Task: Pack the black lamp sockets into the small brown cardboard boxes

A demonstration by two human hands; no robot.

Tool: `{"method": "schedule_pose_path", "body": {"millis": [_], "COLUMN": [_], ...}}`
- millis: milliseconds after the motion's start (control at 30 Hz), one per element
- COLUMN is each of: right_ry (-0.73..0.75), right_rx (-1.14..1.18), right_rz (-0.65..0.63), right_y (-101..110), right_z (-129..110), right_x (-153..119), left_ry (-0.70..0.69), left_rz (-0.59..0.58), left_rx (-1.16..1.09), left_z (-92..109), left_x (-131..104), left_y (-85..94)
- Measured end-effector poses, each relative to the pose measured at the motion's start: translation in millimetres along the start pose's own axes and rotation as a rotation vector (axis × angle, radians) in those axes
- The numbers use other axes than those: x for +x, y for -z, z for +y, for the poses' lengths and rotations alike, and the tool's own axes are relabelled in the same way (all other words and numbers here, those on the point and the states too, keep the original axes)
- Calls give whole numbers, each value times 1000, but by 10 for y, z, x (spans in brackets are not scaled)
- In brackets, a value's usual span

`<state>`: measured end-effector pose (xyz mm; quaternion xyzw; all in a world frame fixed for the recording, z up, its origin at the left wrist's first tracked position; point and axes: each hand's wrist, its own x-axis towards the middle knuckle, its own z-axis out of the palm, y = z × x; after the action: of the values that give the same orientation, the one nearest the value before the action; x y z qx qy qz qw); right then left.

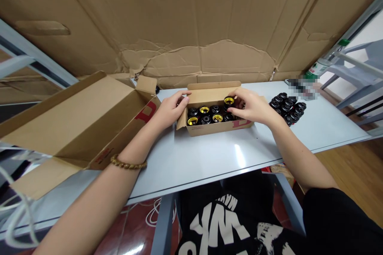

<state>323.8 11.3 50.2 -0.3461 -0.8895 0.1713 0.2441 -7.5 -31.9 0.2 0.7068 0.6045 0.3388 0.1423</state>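
Note:
A small open cardboard box (214, 129) stands on the table, holding rows of round black parts, some showing a yellow inside (218, 118). My left hand (170, 109) grips the left end of this box, its thumb and fingers at the wall and flap. At the box's right half, my right hand (251, 105) is closed on a round black part with a yellow inside (229, 101). That part sits higher than the ones around it. My right fingers partly hide the parts at the right end of the box.
Several more black parts (287, 107) are grouped on the table (206, 163) at the right. A large open cardboard box (98, 123) lies to the left. Behind is a tall cardboard sheet (191, 20). A green-capped bottle (324, 61) and a blurred item stand at the far right.

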Motion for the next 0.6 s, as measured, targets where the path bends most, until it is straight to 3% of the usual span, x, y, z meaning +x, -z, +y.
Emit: {"method": "schedule_pose_path", "body": {"millis": [200,400,600], "right_ry": [-13,-42,-110], "right_rx": [-58,-259,-100], "right_rz": [-69,-93,-91], "right_y": [-47,-64,-129], "right_z": [-17,-97,-110], "right_x": [-21,-34,-20], "left_ry": [6,17,10], "left_rz": [0,5,3], "left_rx": [14,-6,-10], "left_z": [14,13,16], "left_x": [-2,-6,-12], "left_y": [7,0,0]}}
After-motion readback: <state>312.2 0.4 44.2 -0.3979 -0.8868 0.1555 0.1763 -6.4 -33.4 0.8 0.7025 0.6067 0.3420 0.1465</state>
